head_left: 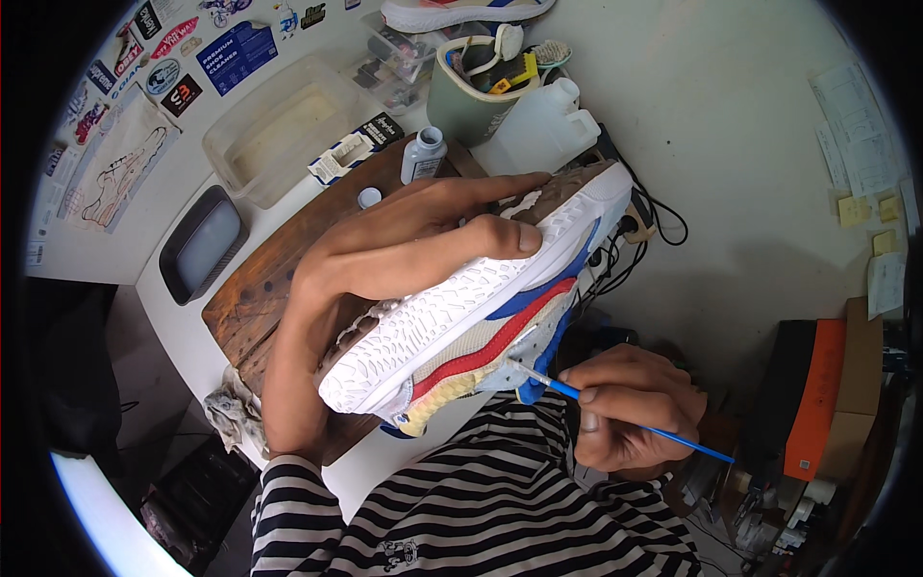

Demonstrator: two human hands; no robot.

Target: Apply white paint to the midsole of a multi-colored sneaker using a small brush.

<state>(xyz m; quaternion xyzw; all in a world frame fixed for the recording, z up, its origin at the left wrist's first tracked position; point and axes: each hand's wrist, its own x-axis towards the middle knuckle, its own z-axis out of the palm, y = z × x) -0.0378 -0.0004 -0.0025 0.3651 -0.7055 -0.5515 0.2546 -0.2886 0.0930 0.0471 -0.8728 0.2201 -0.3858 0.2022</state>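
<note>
white wall (303,46), colourful stickers (237,58)

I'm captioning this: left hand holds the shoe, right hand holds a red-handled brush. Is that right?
The colour is wrong: the head view shows a blue-handled brush in the right hand. The left hand does hold the shoe.
</note>
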